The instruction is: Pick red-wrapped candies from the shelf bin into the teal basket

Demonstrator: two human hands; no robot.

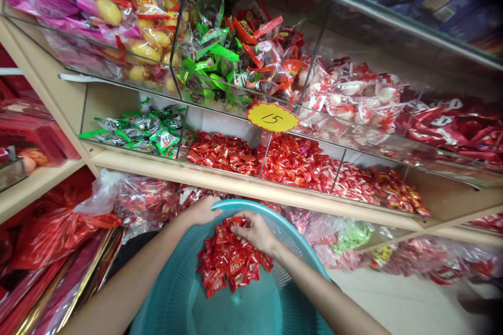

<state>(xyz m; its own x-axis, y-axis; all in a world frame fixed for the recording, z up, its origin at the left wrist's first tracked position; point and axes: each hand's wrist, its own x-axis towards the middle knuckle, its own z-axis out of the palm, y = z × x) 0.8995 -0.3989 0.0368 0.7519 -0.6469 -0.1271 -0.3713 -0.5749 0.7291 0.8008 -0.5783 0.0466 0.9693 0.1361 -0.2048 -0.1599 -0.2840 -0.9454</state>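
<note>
A teal plastic basket [301, 225] with mesh sides stands in front of me. My left hand [202, 211] is closed over its far left rim. Inside, a heap of small red wrapped candies [231, 264] lies against the far wall and on part of the bottom. My right hand [253, 230] reaches into the basket from the right, at the top of the heap. Its thumb and fingers are curled together around red candies; how many is hidden by the hand.
Beyond the basket, a low shelf row holds green-wrapped candies [147, 128] and red candies [294, 159] in divided bins. Bigger wrapped sweets [220, 57] fill the tier above, with a yellow price tag [272, 117] reading 15. Bagged goods [66, 230] crowd the lower left.
</note>
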